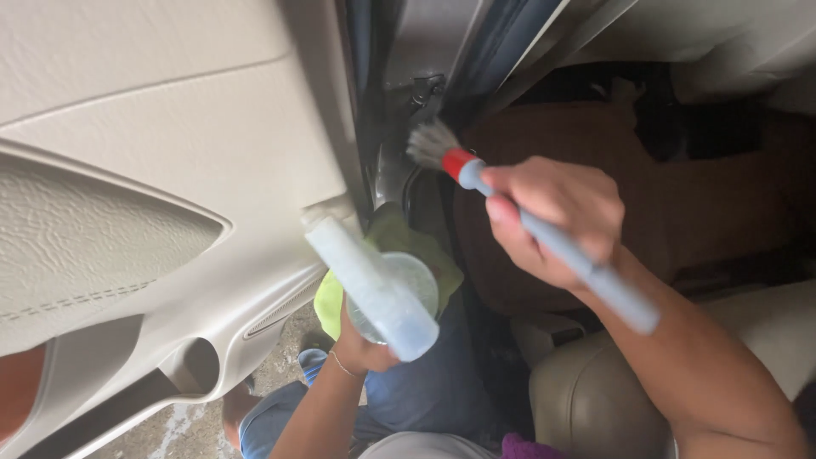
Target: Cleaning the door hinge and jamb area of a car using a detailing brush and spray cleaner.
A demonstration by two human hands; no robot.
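Both hands grip: right hand (552,223) clasps a detailing brush (531,223), left hand (361,344), mostly hidden, holds a spray bottle (374,280) and yellow-green cloth (408,242) beside the door panel (170,170).

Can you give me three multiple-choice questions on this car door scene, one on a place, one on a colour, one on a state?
1. Where do the bristles of the detailing brush point?
A. at the door jamb by the hinge
B. at the seat cushion
C. at the ground

2. What colour is the band between the bristles and the handle?
A. green
B. red
C. black

3. How is the spray bottle held?
A. lying on the seat
B. standing on the ground
C. gripped in the left hand together with a yellow-green cloth

Answers:
1. A: the bristles sit against the dark door jamb beside the beige door panel.
2. B: a red band shows just ahead of the right hand.
3. C: the left hand wraps the bottle, with the yellow-green cloth bunched behind it.
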